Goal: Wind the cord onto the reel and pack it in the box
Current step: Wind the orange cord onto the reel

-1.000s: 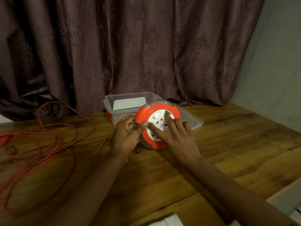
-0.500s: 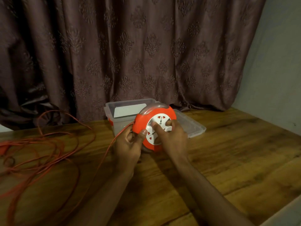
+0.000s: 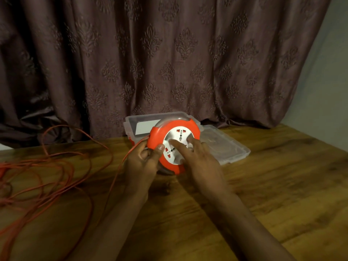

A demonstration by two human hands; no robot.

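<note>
An orange reel [image 3: 160,129] with a white socket face stands tilted on the wooden table [image 3: 263,185], its face turned toward me. My left hand [image 3: 143,161] grips its left rim, thumb on the orange edge. My right hand [image 3: 197,159] lies on the white socket face with fingers spread and pressed against it. The orange cord [image 3: 56,174] leaves the reel at the left and lies in loose tangled loops across the left of the table. A clear plastic box [image 3: 131,121] sits open right behind the reel.
The box's clear lid [image 3: 226,147] lies flat on the table to the right of the reel. A dark patterned curtain [image 3: 169,53] hangs behind the table. A pale wall [image 3: 323,81] stands at the right.
My right hand's fingers have shifted round on the white socket face, and the face has turned. The left hand keeps its grip on the rim.
</note>
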